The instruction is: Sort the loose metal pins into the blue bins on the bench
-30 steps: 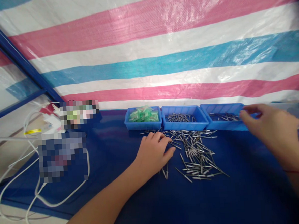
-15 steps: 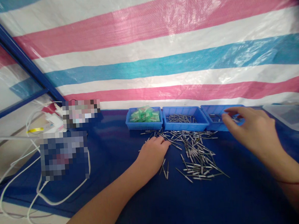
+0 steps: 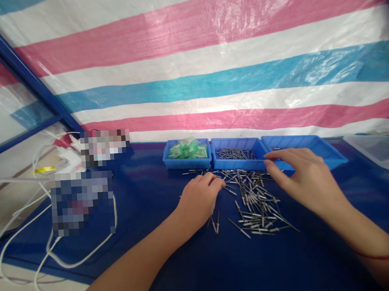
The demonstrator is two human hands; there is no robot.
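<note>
A loose heap of silver pop rivets [image 3: 259, 198] lies on the dark blue table. At the heap's left edge rests my left hand [image 3: 199, 198], its fingers curled and closed; whatever they hold is hidden beneath them. My right hand [image 3: 305, 178] hovers by the front of the right blue bin [image 3: 330, 154], thumb and forefinger apart, nothing visible between them. Most of that bin's inside is covered by the hand. The middle blue bin [image 3: 241, 163] contains many rivets. Green-and-clear small packets [image 3: 190, 150] fill the left blue bin [image 3: 189, 164].
White cables [image 3: 73, 262] loop over the table's left side, near two blurred-out items. A translucent plastic lid or tray [image 3: 376, 152] lies at the far right. Striped plastic sheeting [image 3: 191, 88] hangs behind the bins, and a blue metal frame [image 3: 28, 76] stands at left.
My right hand has moved left and slightly down from over the right bin toward the rivet heap. My left hand has shifted slightly right, fingers still curled.
</note>
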